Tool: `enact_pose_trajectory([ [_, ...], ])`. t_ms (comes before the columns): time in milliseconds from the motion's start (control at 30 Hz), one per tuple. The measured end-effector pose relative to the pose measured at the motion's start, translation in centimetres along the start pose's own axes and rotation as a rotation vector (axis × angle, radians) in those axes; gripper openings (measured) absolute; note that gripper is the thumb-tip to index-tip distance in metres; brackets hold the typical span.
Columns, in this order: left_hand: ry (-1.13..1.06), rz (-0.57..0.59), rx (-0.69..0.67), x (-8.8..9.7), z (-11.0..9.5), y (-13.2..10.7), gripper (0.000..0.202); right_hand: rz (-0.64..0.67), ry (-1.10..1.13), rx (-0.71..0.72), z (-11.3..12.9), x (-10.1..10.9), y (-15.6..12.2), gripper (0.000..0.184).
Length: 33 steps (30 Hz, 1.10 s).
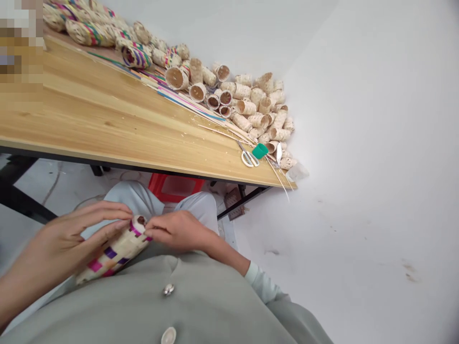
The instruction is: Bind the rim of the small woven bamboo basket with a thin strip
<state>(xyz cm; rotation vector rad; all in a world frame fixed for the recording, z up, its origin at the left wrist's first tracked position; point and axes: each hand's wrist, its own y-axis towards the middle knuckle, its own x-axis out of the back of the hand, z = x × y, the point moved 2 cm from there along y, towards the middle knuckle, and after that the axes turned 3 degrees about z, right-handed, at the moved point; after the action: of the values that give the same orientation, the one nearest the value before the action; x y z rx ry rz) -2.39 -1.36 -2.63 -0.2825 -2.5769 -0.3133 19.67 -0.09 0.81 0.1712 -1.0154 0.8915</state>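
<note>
Woven tube (120, 252), held by half-curled left hand (73, 234), seemingly for steadiness, rim (135, 230) pinched by right hand (179, 230).

The scissors (250, 158) lie on the table (89, 114). Behind the scissors there are many tubes (241, 122); to their left and behind, strips (190, 102); in front-left, off the table, one cylinder (120, 254).
</note>
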Motion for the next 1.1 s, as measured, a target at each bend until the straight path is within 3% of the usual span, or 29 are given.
enact_pose_trajectory([
  [100, -0.038, -0.123, -0.024, 0.9, 0.7, 0.9, 0.049, 0.000, -0.057, -0.009, -0.3, 4.3, 0.3, 0.020],
  [233, 0.002, -0.132, -0.067, 1.2, -1.2, 3.9, 0.054, 0.081, -0.170, 0.096, 0.0, 10.1, 1.0, 0.022],
  [333, 0.001, -0.076, -0.017, 0.4, -2.9, 5.5, 0.062, 0.195, -0.202, 0.125, 0.4, 11.4, 1.7, 0.019],
  [467, -0.028, 0.097, 0.200, -1.3, -3.5, 5.3, 0.061, 0.274, -0.130, 0.146, 0.3, 9.3, 2.5, 0.025],
  [567, -0.030, 0.110, 0.363, -1.7, -3.2, 4.3, 0.053, 0.252, 0.026, 0.141, -0.6, 7.2, 2.7, 0.023],
  [700, -0.089, 0.028, 0.516, -1.6, -2.1, 3.3, 0.049, -0.012, 0.386, 0.087, -3.0, 5.9, 1.4, 0.013],
  [767, -0.127, 0.028, 0.542, -1.8, -1.2, 3.0, 0.049, -0.170, 0.508, 0.028, -4.1, 5.1, 0.3, 0.014],
  [867, -0.154, 0.046, 0.548, -2.2, 0.5, 2.5, 0.051, -0.267, 0.633, 0.007, -4.8, 3.3, -0.8, 0.017],
  [1000, -0.139, 0.107, 0.502, -2.4, 2.1, 1.9, 0.055, -0.277, 0.736, 0.041, -4.1, 1.2, -0.6, 0.016],
  [1100, -0.094, 0.172, 0.456, -2.2, 2.2, 1.8, 0.059, -0.235, 0.750, 0.024, -3.4, 0.8, 0.0, 0.011],
])
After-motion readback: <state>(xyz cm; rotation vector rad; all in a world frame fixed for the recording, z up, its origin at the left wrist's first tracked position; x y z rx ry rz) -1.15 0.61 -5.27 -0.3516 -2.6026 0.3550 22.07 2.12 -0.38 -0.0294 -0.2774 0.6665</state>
